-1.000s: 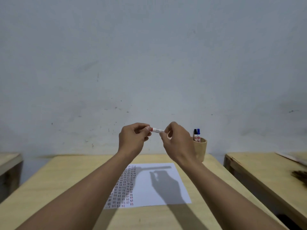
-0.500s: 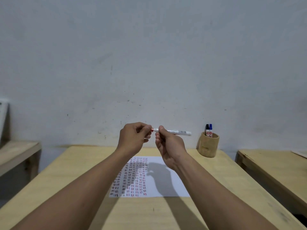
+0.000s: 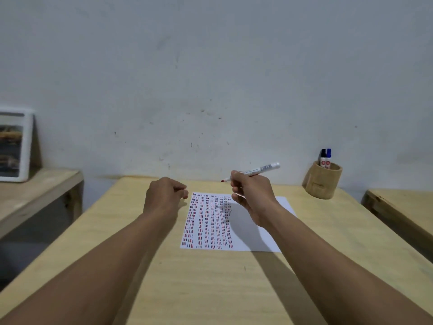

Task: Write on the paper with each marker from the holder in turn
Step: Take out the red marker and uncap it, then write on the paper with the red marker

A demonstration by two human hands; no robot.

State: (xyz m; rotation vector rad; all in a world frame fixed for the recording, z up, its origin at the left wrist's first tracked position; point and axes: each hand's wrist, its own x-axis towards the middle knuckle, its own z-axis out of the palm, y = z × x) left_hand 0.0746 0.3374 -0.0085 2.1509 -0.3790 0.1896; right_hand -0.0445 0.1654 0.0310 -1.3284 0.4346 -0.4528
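My right hand [image 3: 253, 198] grips a white marker [image 3: 262, 169] above the far edge of the paper [image 3: 257, 235], its bare red tip pointing left. My left hand [image 3: 164, 195] is a closed fist just left of the paper; the cap it pulled off is hidden inside the fingers. The white paper lies on the wooden table [image 3: 210, 289], its left half filled with columns of short red and dark marks. A round wooden holder [image 3: 321, 184] stands at the table's far right with a black and a blue marker [image 3: 325, 158] upright in it.
A lower wooden bench [image 3: 35, 191] stands to the left with a white-framed picture [image 3: 14, 146] leaning on the wall. Another wooden table [image 3: 403, 207] sits to the right across a narrow gap. A grey wall runs behind everything.
My hands have pulled apart and dropped toward the table. The cap came off in my left hand, and the marker's red tip now shows. The camera tilted downward.
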